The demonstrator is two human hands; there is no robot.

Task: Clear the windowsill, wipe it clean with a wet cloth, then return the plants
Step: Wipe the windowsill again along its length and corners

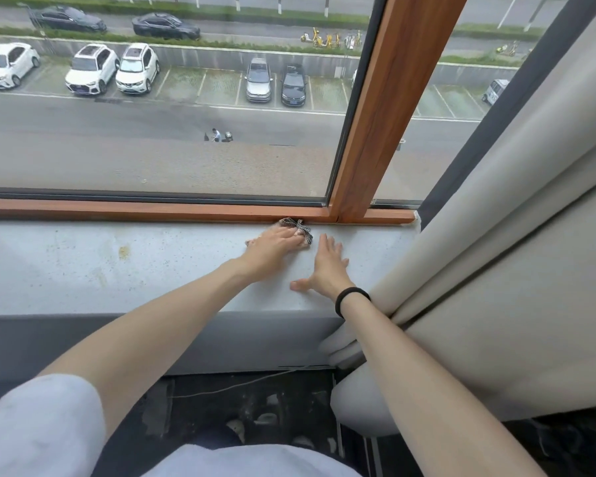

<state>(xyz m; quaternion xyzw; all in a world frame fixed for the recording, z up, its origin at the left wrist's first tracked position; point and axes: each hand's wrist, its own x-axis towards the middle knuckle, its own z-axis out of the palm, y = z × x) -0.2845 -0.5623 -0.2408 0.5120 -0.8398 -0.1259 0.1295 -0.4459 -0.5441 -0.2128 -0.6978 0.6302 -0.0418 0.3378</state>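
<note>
While the left hand [274, 244] lies palm down on a small checked cloth [301, 228], fingers stretched out over it and pressing rather than gripping, I read this as the wiping stage of the job. The hand is a little blurred, so I cannot make out each finger. The cloth sits at the far edge of the grey speckled windowsill [83, 270], touching the wooden window frame [152, 210] just left of its upright post [386, 115]. The right hand [327, 266] rests flat on the sill just beside it, nearer to me, fingers spread and holding nothing. A black band [353, 299] circles that wrist, and a pale curtain [496, 235] hangs at the right end of the sill. No plants or pots show anywhere in view, so I judge the clearing step done. Wiping looks only partly done: a yellowish stain [124, 252] and fainter marks show on the left stretch of the sill, well apart from the cloth. By my judgement that left stretch needs a pass, and after it the plants need to come back, from wherever they stand out of sight.
</note>
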